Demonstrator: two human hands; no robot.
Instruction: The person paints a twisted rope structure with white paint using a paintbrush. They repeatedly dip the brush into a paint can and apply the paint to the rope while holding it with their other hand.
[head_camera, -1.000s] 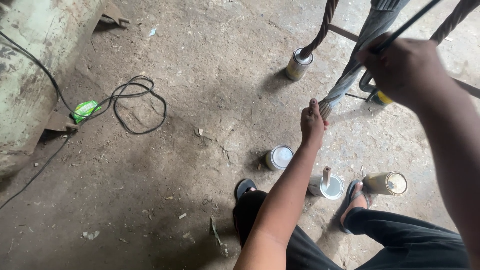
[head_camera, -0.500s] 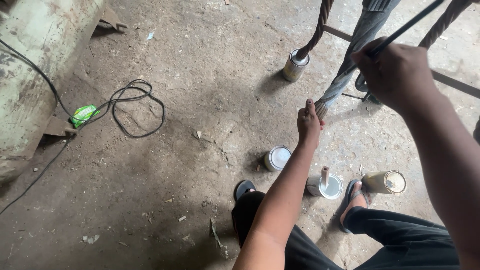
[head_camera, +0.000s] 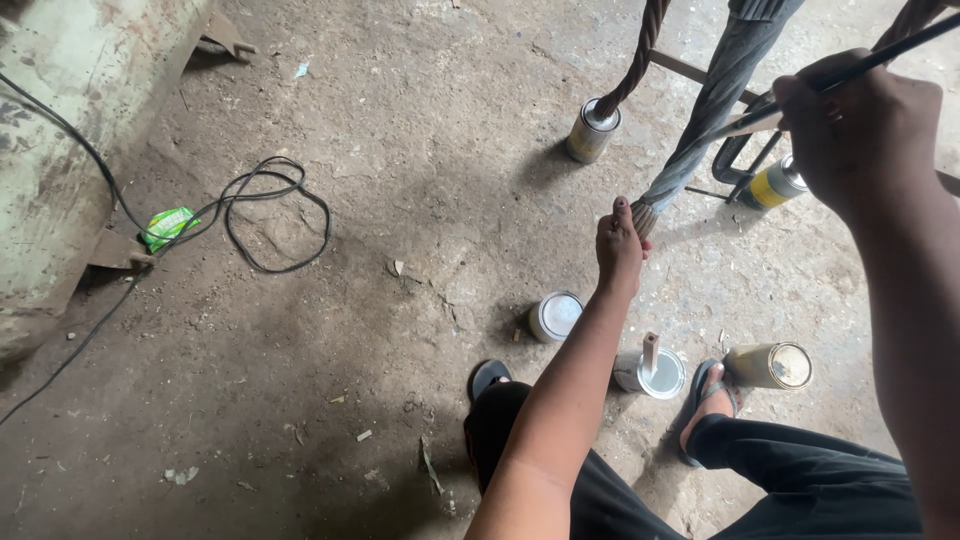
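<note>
Grey twisted metal makes up the furniture leg (head_camera: 712, 110) that we hold at its lower end: our left hand (head_camera: 619, 243) is wrapped around the foot of it, fingers closed tight on the bar just above the concrete floor (head_camera: 400, 150), so the leg rises up and to the right out of the top of our fist. Our right hand (head_camera: 860, 130) is higher and nearer the camera, fingers pinched together on a thin dark brush (head_camera: 880, 55) whose pale tip reaches left to the leg, well above the left hand's hold. Below the left wrist stand a small closed tin (head_camera: 553, 316) and an open paint tin (head_camera: 650, 372) with a stick standing in it; a gold can (head_camera: 768, 365) lies on its side just beside our sandalled foot (head_camera: 708, 400). Another twisted leg (head_camera: 640, 55) stands in a can (head_camera: 591, 130) farther off. A black cable (head_camera: 270, 215) loops across the floor to the left.
</note>
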